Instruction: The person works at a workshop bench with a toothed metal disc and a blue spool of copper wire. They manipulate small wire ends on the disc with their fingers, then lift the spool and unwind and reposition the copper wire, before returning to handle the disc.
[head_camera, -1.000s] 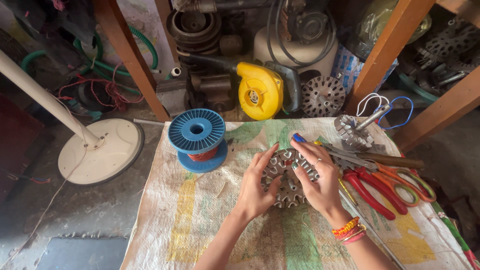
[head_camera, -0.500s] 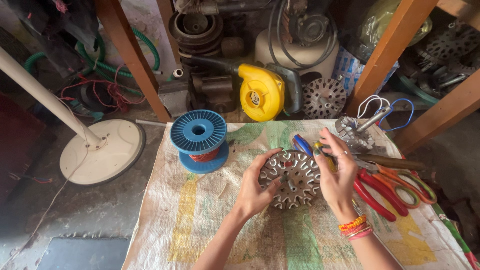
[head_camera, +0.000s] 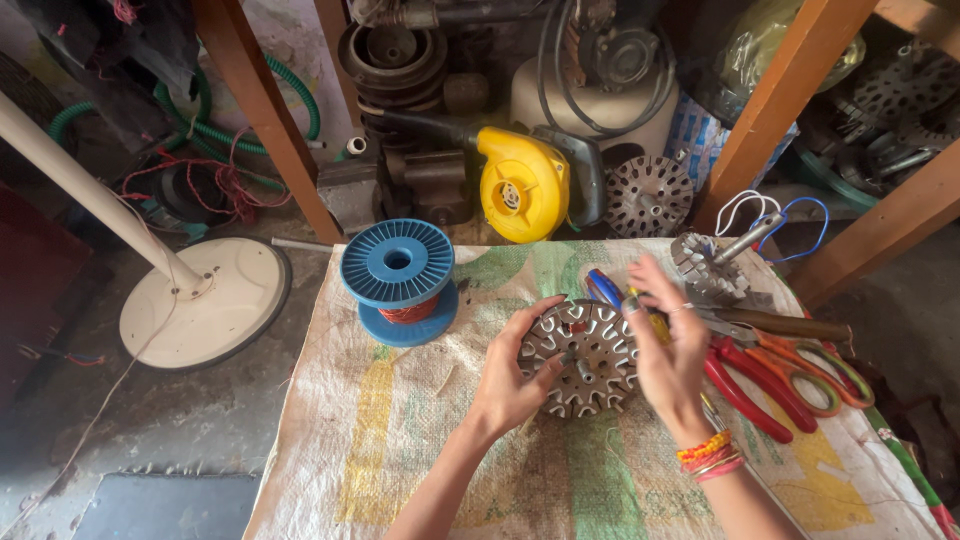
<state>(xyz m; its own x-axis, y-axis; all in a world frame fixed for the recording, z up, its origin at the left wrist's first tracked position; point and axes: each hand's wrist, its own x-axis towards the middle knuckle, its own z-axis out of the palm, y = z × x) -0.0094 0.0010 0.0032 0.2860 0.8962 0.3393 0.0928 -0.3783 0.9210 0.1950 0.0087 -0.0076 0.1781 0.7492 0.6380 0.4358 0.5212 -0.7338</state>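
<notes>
Head view, workshop floor, contents as follows.

Item one: a round grey slotted metal core (head_camera: 583, 358), toothed around its rim, is lying on a woven sack mat (head_camera: 400, 440) near the mat's middle. The left hand (head_camera: 510, 385) is gripping the core's left edge, fingers curled onto its face and thumb reaching across the top. The right hand (head_camera: 668, 350) is hovering at the core's right edge with fingers spread apart; it is blurred, and whether it is touching the core cannot be told. Coloured bangles (head_camera: 708, 455) are sitting on the right wrist.

Item two: a blue plastic spool (head_camera: 398, 280) wound with copper-coloured wire is standing upright on the mat, left of the core and apart from it.

Item three: a blue-handled tool (head_camera: 603, 287) is lying just behind the core, partly hidden by the right hand.

Item four: red-handled pliers (head_camera: 745, 385) and orange-handled scissors (head_camera: 810, 365) are lying side by side on the mat, to the right of the right hand.

Item five: a second slotted core with a shaft and loose wires (head_camera: 712, 265) is resting at the mat's far right corner.

Item six: a yellow blower (head_camera: 523, 190) is sitting beyond the mat among dark machine parts.

Item seven: a white round fan base (head_camera: 205, 305) is standing on the concrete to the left.
</notes>
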